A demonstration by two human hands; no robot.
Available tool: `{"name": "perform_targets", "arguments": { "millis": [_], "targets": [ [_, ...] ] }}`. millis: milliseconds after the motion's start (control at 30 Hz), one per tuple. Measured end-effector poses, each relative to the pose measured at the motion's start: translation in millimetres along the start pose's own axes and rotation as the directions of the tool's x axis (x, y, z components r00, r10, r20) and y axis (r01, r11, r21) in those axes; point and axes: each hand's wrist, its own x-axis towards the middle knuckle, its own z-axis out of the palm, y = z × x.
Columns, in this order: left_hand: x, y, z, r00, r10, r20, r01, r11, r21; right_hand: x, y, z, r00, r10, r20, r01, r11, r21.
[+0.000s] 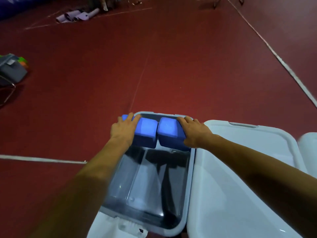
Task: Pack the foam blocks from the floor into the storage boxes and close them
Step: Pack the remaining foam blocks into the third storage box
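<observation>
Gripping left block [145, 133] in left hand [122, 130], right block [169, 133] in right hand [194, 132], fingers curled over each, above the far end of the open storage box [192, 176]. Risks snagging the overhanging left block on the rim, dropping it outside.

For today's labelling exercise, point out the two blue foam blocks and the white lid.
left foam block [145, 131]: head view, its top face.
right foam block [169, 131]: head view, its top face.
white lid [240, 169]: head view, its flat middle.
</observation>
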Motion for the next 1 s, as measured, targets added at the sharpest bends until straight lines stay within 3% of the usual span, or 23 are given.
{"name": "perform_targets", "arguments": {
  "millis": [300,500,733,833,1000],
  "targets": [
    [59,28,75,1.000,-0.011,0.007,0.011,0.998,0.069,63,25,55,0.997,0.050,0.057,-0.039,0.984,-0.171],
    [97,44,103,0.996,-0.025,0.088,0.020,0.998,0.062,98,56,76,0.992,-0.004,0.126,0.035,0.970,-0.240],
    [125,59,134,0.990,0.000,0.144,-0.005,1.000,0.030,106,67,113,0.999,-0.027,0.031,0.037,0.923,-0.383],
    [131,64,146,0.989,-0.002,0.147,-0.002,1.000,0.030,106,71,129,0.999,-0.026,-0.024,0.015,0.927,-0.376],
    [138,60,155,0.987,0.048,0.153,-0.054,0.998,0.035,111,71,134,1.000,0.020,0.016,-0.013,0.938,-0.345]
  ]
}}
